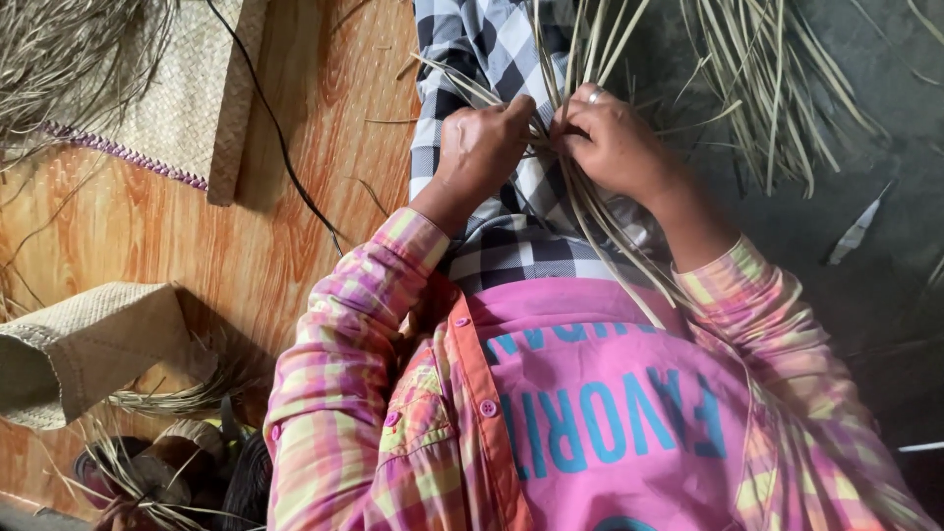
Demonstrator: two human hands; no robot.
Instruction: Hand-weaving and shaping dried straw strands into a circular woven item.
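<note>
Over the black-and-white checked cloth point(492, 59) on the person's lap, both hands meet on a bundle of dry straw strips point(590, 211). The left hand point(482, 147) has its grip curled tight on the strips where they cross, knuckles up, and the right hand point(610, 138), with a ring on one finger, has its grip pinched together on the same strands, touching the left hand's fingertips. Loose ends of the strips fan out above the checked cloth and trail down across it toward the pink shirt point(590, 393). Left of the cloth lies a wooden floor point(265, 256) with a thin black cord point(285, 147) running over it; farther left sit a flat woven mat point(187, 108) with a purple edge and a folded woven piece point(79, 344). More loose straw point(767, 88) lies right of the cloth on a dark floor.
</note>
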